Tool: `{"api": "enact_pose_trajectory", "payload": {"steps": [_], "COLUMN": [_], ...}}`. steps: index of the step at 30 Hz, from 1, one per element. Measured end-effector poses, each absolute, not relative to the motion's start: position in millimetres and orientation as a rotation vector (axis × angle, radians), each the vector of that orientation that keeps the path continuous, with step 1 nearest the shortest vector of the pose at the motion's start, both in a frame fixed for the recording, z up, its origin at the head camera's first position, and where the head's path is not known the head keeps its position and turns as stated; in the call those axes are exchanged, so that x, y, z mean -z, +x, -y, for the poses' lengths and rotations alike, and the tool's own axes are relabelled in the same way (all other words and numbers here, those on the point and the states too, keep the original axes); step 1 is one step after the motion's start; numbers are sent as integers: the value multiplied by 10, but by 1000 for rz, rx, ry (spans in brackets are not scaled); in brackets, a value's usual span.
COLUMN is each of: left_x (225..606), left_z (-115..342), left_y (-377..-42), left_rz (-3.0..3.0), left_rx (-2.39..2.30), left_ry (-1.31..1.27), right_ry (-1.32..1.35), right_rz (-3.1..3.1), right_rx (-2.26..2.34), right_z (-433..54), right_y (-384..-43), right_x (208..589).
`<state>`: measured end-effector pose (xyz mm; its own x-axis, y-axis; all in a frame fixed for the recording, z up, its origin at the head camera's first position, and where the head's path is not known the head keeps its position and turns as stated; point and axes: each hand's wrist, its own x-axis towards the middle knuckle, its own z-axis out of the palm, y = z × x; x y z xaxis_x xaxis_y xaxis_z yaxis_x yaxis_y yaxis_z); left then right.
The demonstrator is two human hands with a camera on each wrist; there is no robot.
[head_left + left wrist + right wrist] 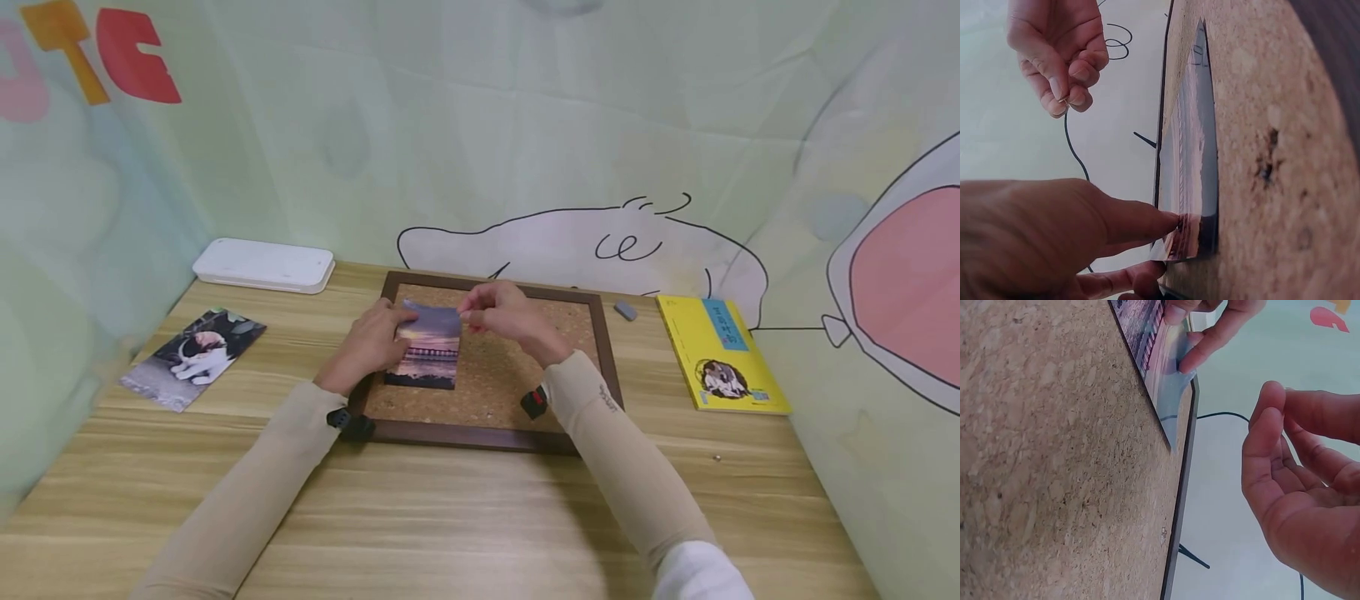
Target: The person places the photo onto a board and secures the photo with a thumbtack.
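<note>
The left hand (371, 342) presses the photo (427, 354) flat on the cork board (495, 367). The right hand (502, 315) pinches something tiny, maybe a pin, just above. Next it needs a careful push in.

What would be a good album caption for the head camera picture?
Left hand presses a sunset photo onto a cork board; right hand hovers above.

Left hand (369, 346) presses sunset photo (426, 346) on cork board (495, 375); right hand (504, 315) hovers.
</note>
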<state>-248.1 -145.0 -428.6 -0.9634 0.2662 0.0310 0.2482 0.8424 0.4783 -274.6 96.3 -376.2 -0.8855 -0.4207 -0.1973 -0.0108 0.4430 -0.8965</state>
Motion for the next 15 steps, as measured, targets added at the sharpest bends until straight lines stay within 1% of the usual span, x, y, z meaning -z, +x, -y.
{"api": "enact_pose_trajectory", "payload": {"steps": [15], "left_x": [4280], "left_z": [1461], "left_y": [-2479], "left_rz": [-2941], "left_rx": [-756], "left_ry": [384], "right_ry": [-329], "right_rz": [-2293], "right_rx": [1383], "right_z": [-847], "right_y": [-2828], "right_x": [3790]}}
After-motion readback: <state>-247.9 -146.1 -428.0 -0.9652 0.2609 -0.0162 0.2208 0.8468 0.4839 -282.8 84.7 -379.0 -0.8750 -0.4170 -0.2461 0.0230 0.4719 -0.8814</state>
